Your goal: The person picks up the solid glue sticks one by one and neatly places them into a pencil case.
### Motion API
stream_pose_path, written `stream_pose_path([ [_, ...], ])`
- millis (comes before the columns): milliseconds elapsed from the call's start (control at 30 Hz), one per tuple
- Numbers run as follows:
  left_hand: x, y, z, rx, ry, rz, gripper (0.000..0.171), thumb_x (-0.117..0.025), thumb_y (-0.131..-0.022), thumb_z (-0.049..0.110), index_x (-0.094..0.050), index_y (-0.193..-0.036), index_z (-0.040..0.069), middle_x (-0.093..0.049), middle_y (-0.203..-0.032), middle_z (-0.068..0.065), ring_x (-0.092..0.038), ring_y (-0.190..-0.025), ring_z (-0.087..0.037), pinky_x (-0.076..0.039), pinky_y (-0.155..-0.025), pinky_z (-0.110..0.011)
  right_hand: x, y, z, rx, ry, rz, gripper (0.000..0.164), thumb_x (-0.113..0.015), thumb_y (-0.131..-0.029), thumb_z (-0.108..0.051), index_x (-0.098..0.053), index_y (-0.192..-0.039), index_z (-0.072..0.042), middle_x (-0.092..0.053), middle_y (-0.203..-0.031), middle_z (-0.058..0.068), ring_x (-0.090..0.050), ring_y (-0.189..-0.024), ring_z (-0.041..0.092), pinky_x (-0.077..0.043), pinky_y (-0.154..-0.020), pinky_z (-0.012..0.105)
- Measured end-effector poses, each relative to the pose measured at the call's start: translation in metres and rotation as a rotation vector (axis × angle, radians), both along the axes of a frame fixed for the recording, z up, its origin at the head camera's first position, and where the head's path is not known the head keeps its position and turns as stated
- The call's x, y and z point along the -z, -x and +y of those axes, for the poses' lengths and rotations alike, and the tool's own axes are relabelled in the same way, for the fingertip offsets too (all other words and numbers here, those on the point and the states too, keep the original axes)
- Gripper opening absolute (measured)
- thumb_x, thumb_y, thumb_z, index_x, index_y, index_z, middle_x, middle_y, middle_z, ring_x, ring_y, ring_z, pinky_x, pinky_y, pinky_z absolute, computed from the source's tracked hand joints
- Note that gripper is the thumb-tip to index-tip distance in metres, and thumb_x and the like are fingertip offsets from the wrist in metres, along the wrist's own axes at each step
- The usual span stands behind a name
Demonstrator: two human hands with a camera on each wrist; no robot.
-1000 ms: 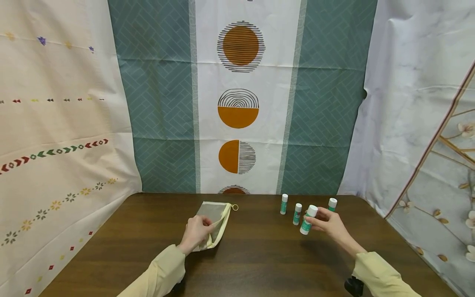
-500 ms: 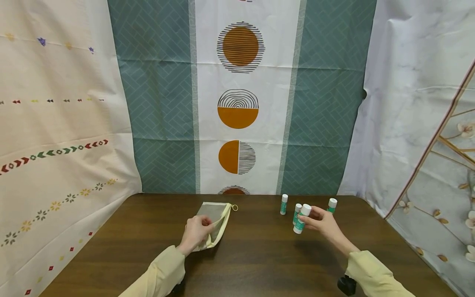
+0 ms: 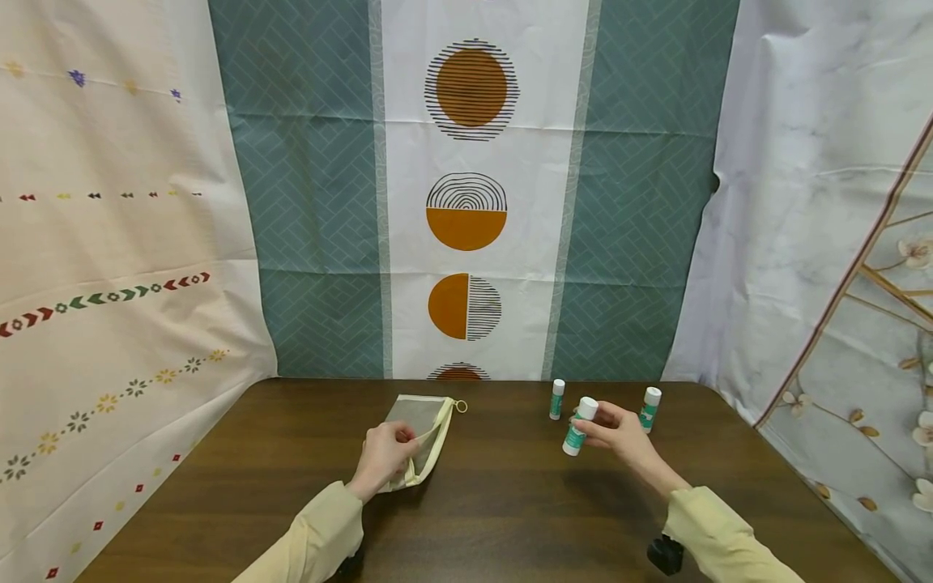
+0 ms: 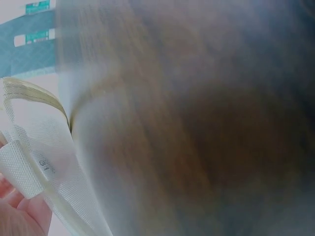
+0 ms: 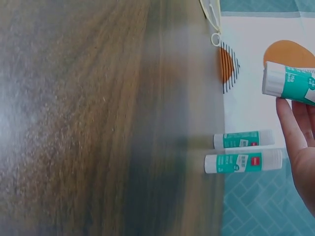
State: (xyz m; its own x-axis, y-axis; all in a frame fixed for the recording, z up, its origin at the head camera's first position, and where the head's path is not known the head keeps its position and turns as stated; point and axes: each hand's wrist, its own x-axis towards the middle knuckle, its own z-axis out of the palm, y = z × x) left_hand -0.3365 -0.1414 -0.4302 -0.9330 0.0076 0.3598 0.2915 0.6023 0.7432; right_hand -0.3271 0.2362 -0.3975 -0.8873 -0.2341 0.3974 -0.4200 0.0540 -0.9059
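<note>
By the right hand (image 3: 623, 433), in the head view, a glue stick (image 3: 574, 437) is gripped above the tabletop (image 3: 496, 518); by the left hand (image 3: 386, 455) a pouch (image 3: 420, 411) is pinched. From the left wrist, its mesh (image 4: 47, 130) is shown; from the right, two upright sticks (image 5: 243, 162) near the far edge.

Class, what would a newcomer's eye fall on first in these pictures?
Probably the orange circle designs running down the white panel behind the table. Next, the right hand holds a green-labelled glue stick right of centre; the left hand pinches a mesh pouch left of centre.
</note>
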Motion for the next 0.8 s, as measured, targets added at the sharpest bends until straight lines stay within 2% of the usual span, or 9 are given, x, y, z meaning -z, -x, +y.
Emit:
stream_pose_path([
  [33, 0.000, 0.000, 0.000, 0.000, -0.001, -0.002, 0.006, -0.066, -0.074, 0.007, -0.062, -0.070, 0.008, -0.056, -0.063, 0.003, -0.049, -0.044, -0.011, -0.043, -0.038, -0.026, 0.005, 0.005, 0.002, -0.030, 0.016, 0.023, 0.036, -0.065, -0.084, -0.015, -0.054, -0.108, 0.009, -0.062, -0.097, 0.015, -0.061, -0.084, 0.024, -0.048, -0.071, 0.042],
  [233, -0.001, -0.001, 0.001, 0.002, -0.015, -0.011, 0.005, -0.065, -0.073, 0.006, -0.062, -0.069, 0.008, -0.056, -0.063, 0.003, -0.049, -0.045, -0.011, -0.043, -0.038, -0.026, 0.010, 0.009, -0.002, -0.042, 0.027, 0.034, 0.038, -0.065, -0.083, -0.015, -0.053, -0.110, 0.009, -0.062, -0.096, 0.011, -0.061, -0.083, 0.022, -0.049, -0.070, 0.043],
  [267, -0.001, -0.001, 0.001, 0.002, -0.017, -0.010, 0.005, -0.065, -0.073, 0.006, -0.062, -0.069, 0.008, -0.056, -0.063, 0.003, -0.049, -0.045, -0.011, -0.043, -0.038, -0.026, 0.006, 0.005, -0.006, -0.012, 0.015, 0.009, 0.041, -0.066, -0.082, -0.016, -0.052, -0.110, 0.011, -0.062, -0.095, 0.011, -0.061, -0.083, 0.022, -0.048, -0.071, 0.045],
  [400, -0.001, -0.001, 0.002, 0.004, -0.020, -0.005, 0.005, -0.064, -0.073, 0.006, -0.062, -0.069, 0.008, -0.056, -0.062, 0.003, -0.049, -0.045, -0.011, -0.043, -0.038, -0.025, 0.003, 0.003, -0.012, 0.016, 0.024, -0.055, 0.041, -0.066, -0.082, -0.010, -0.050, -0.113, 0.013, -0.061, -0.096, 0.014, -0.061, -0.084, 0.022, -0.046, -0.073, 0.048],
  [433, -0.001, -0.002, 0.002, 0.004, -0.018, -0.004, 0.006, -0.065, -0.073, 0.005, -0.062, -0.069, 0.008, -0.056, -0.062, 0.003, -0.049, -0.045, -0.011, -0.043, -0.038, -0.025, -0.001, 0.000, -0.016, 0.048, 0.020, -0.092, 0.043, -0.066, -0.082, -0.009, -0.048, -0.113, 0.015, -0.061, -0.095, 0.015, -0.060, -0.084, 0.022, -0.044, -0.075, 0.050],
  [600, -0.001, -0.002, 0.002, 0.001, -0.021, -0.006, 0.006, -0.065, -0.074, 0.005, -0.062, -0.069, 0.007, -0.056, -0.062, 0.002, -0.050, -0.046, -0.011, -0.044, -0.038, -0.025, -0.004, 0.000, -0.023, 0.076, 0.026, -0.162, 0.039, -0.063, -0.083, -0.002, -0.047, -0.114, 0.015, -0.060, -0.096, 0.015, -0.059, -0.085, 0.021, -0.044, -0.077, 0.049],
  [700, -0.002, -0.002, 0.003, -0.003, -0.018, -0.004, 0.005, -0.065, -0.074, 0.006, -0.062, -0.070, 0.007, -0.056, -0.063, 0.002, -0.050, -0.048, -0.012, -0.044, -0.039, -0.025, -0.004, 0.001, -0.026, 0.078, 0.024, -0.156, 0.039, -0.066, -0.082, -0.005, -0.050, -0.112, 0.015, -0.059, -0.095, 0.015, -0.060, -0.085, 0.022, -0.045, -0.076, 0.048],
  [800, -0.002, -0.002, 0.004, -0.004, -0.026, -0.013, 0.005, -0.065, -0.074, 0.006, -0.063, -0.070, 0.007, -0.056, -0.063, 0.002, -0.050, -0.050, -0.012, -0.044, -0.039, -0.025, 0.000, 0.002, -0.029, 0.049, 0.028, -0.106, 0.038, -0.067, -0.081, -0.011, -0.054, -0.108, 0.013, -0.061, -0.096, 0.016, -0.061, -0.085, 0.024, -0.046, -0.074, 0.046],
])
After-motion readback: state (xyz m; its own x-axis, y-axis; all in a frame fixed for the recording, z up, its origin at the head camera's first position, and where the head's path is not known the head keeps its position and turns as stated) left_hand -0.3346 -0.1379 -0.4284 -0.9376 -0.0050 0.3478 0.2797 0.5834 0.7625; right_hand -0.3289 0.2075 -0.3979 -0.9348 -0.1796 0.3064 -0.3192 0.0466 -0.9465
